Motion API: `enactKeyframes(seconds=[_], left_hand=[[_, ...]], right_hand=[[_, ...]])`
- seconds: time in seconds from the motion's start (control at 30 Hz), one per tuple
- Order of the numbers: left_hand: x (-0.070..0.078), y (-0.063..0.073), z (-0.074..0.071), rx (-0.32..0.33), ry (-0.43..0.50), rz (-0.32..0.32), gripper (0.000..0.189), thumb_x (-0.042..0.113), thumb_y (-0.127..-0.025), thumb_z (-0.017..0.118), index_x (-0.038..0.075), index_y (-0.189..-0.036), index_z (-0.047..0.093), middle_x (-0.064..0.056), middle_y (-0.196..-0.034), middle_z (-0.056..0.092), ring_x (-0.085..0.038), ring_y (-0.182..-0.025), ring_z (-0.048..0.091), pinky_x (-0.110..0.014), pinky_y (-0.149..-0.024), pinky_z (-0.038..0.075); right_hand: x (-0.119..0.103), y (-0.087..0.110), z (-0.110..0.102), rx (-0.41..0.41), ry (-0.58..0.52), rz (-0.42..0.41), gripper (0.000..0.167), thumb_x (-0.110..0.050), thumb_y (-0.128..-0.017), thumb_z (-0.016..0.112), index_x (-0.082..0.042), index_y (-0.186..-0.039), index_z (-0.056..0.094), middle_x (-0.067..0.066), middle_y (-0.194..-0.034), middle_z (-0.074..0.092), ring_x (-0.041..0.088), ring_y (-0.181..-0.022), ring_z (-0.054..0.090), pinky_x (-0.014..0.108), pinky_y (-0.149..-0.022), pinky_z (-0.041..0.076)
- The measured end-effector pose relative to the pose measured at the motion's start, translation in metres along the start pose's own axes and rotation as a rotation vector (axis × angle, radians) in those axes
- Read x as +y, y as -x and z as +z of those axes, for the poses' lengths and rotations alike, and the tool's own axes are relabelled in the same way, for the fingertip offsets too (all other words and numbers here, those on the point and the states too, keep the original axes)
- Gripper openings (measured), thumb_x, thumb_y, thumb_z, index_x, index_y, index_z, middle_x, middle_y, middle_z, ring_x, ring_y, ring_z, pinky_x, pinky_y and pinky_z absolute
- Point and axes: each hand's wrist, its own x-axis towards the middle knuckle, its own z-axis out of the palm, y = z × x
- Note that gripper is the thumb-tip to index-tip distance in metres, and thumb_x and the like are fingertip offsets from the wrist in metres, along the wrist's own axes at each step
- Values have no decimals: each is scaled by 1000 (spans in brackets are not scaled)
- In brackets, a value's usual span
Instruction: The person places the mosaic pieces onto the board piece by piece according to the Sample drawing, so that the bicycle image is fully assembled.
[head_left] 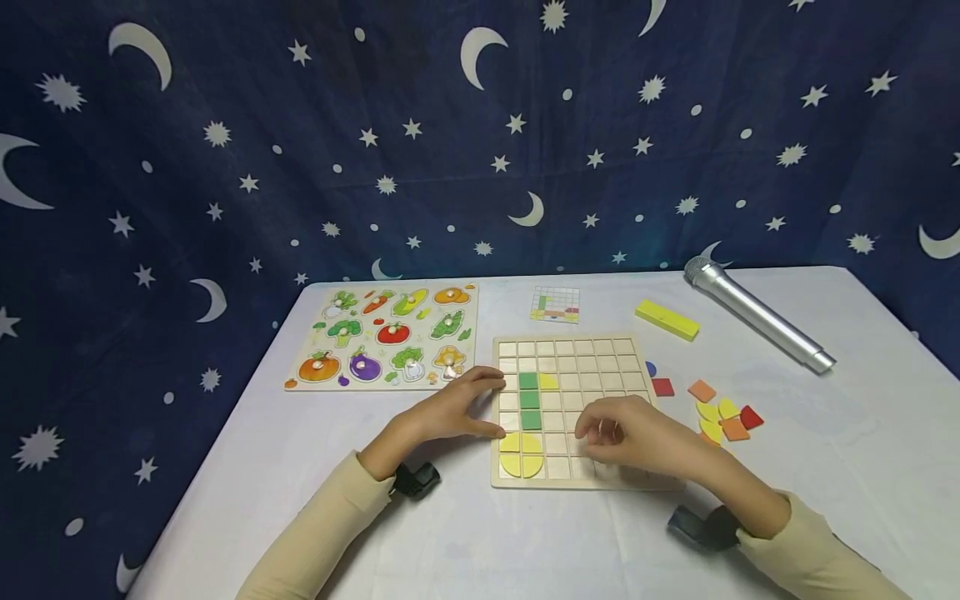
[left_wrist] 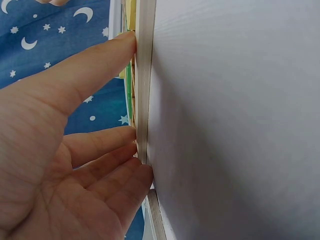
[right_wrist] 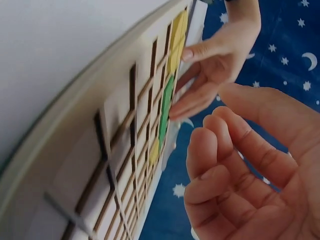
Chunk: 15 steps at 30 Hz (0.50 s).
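Note:
A wooden grid board (head_left: 558,464) lies on the table between the hands. My left hand (head_left: 457,406) rests at its left edge, thumb and fingertips touching the rim, as the left wrist view confirms. My right hand (head_left: 637,429) hovers over the board's lower right part. In the right wrist view its fingers (right_wrist: 240,130) are loosely bent, with no piece visible among them. Several green squares (head_left: 529,400) form a column on the grid, with a yellow quarter-round piece (head_left: 548,382) beside the top one. Yellow quarter-rounds (head_left: 521,464) make a rounded group at the lower left.
Loose yellow, orange and red pieces (head_left: 736,429) lie right of the board, near a red square (head_left: 663,387) and a partly covered blue piece (head_left: 651,368). Behind are a pattern card (head_left: 555,302), yellow block (head_left: 667,320) and silver microphone (head_left: 761,317). A vegetable puzzle (head_left: 375,350) lies left.

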Motion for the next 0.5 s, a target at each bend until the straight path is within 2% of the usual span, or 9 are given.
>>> enactKeyframes(seconds=[0.27, 0.5], left_hand=[[-1, 0, 0, -1, 15, -3, 72, 28, -81, 81, -1, -140, 49, -12, -148, 39, -28, -139, 36, -44, -115, 30], [-1, 0, 1, 0, 17, -6, 72, 28, -81, 81, -1, -140, 50, -12, -148, 40, -28, -138, 37, -45, -115, 30]], right_hand=[[10, 15, -17, 29, 28, 24, 13, -11, -84, 75, -14, -95, 69, -12, -75, 54, 6, -71, 51, 21, -61, 46], [22, 31, -29, 71, 36, -24, 13, -12, -84, 76, -15, -94, 68, -14, -76, 55, 3, -70, 50, 21, -61, 45]])
